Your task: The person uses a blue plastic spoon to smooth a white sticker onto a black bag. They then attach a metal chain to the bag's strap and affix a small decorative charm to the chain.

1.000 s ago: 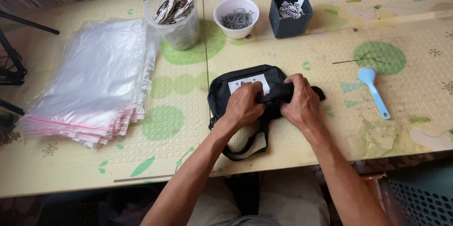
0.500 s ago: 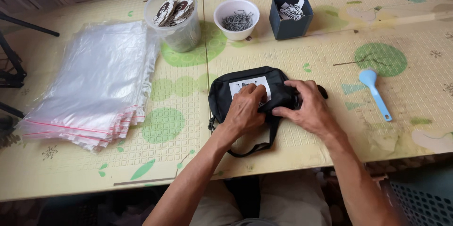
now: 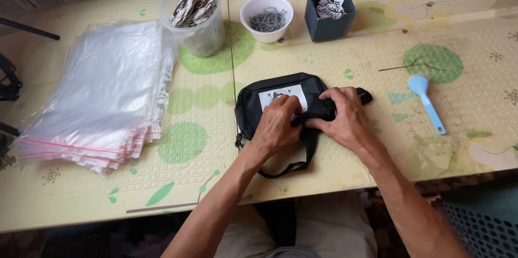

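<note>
Centre frame: my left hand (image 3: 278, 123) and right hand (image 3: 345, 118) press down pinching the black pouch (image 3: 259, 101); soft, light, floppy—best gripped by strap (image 3: 302, 158) or edges.

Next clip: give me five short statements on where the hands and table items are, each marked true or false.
1. Both hands rest on the black pouch. True: left hand, right hand.
2. The blue scoop lies left of the pouch. False: it lies to its right.
3. A stack of clear bags sits at the left of the table. True.
4. The white bowl is empty. False: it holds small grey metal pieces.
5. The dark box lies tipped over. False: it stands upright.
</note>
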